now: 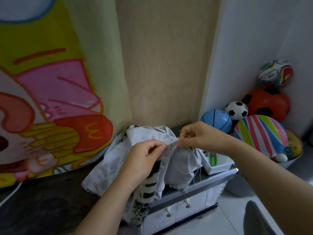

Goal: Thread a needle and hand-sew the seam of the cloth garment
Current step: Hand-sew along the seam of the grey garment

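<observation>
My left grip is clamped on the cloth garment: thumb and forefinger pinch its raised edge, and the other fingers curl into the fabric below. My right grip is just beside it, to the right and slightly farther. Its thumb and forefinger are pressed together on the same edge, so a short, taut stretch of the seam runs between the two. Whether it pinches anything besides cloth is too small to tell.

A thin white thread loops down from that edge over the hanging fabric and trails past the front of the bench on the right.

The garment is pale grey-white. It is heaped on the right end of the dark bench and spills over the near edge, where a patch with black bars shows. Below it are white drawers with small knobs.

Just right of the heap sits a white box with a green-handled tool in it; I cannot tell what the tool is.

Farther right, in the corner, balls are piled together:
- a blue basketball
- a black-and-white football
- an orange ball with black patches
- a striped ball
- a multicoloured ball on top

On the far left a bright cartoon cloth hangs down to the bench, and a white cable crosses the bench below it. Beige patterned wallpaper fills the far middle.
</observation>
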Motion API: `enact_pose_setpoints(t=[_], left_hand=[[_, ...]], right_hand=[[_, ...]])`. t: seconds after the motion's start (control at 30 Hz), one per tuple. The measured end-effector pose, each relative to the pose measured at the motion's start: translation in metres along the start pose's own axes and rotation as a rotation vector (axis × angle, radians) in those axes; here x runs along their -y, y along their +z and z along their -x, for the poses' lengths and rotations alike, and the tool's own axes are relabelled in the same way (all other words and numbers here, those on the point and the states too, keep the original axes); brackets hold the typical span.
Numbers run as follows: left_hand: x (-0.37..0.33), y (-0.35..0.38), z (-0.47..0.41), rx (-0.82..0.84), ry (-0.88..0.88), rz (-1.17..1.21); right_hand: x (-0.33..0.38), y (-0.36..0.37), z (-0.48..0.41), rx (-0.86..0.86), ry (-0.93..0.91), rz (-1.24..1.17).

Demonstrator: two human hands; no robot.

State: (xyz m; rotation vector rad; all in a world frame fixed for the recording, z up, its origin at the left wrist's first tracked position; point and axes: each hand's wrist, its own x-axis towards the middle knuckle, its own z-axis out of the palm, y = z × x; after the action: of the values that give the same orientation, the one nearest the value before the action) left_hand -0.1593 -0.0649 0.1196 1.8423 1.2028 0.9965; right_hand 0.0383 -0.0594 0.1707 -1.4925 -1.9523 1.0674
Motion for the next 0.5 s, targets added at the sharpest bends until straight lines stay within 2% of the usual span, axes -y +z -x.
enact_pose_setpoints(t=[0.2,0.3,0.4,0.5], left_hand=[[-0.006,-0.002,-0.008,-0.052,0.102,-0.093],[-0.006,-0.001,-0.008,-0.105,0.226,-0.155],[-0.001,0.002,-0.003,-0.078,0.356,-0.333],[0.006,0.008,0.004,-0.085,0.324,-0.421]], right_hand=[[0.001,-0.003,-0.001,0.004,-0.002,0.039],[0.002,-0.005,-0.001,-0.011,-0.002,0.045],[0.003,-0.003,-0.001,-0.023,-0.005,0.057],[0.003,0.001,-0.002,-0.028,-0.003,0.077]])
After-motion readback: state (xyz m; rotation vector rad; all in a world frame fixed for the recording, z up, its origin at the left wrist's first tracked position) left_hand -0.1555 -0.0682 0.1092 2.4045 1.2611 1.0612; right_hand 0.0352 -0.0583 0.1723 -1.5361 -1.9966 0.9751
